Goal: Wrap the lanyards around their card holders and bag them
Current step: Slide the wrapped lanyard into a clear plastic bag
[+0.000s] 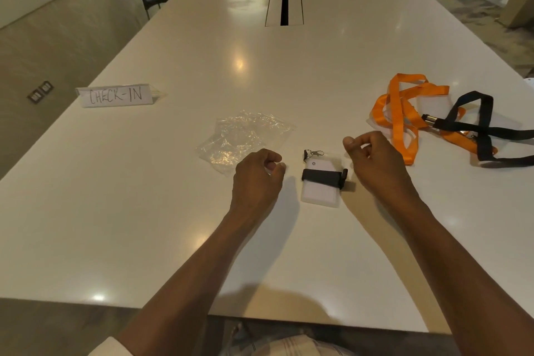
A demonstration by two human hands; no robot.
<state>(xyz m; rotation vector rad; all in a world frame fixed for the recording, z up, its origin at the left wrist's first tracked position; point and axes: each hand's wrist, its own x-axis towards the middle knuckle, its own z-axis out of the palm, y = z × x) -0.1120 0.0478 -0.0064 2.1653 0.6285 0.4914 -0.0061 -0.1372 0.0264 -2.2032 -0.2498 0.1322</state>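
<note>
Clear plastic bags (245,136) lie far-left of the left hand (255,179), loosely curled, empty; the wrapped card holder (320,182) rests between hands — long axis pointing away — nearer the right hand (372,156), also curled, holding nothing.

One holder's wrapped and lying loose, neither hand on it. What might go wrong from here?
The black lanyard end sticks out beside the wrapped card holder, so the wrap may loosen when lifted. The clear bags lie crumpled and overlapping, so the left hand might take more than one. The orange lanyard and other black lanyard cross and may drag each other.
</note>
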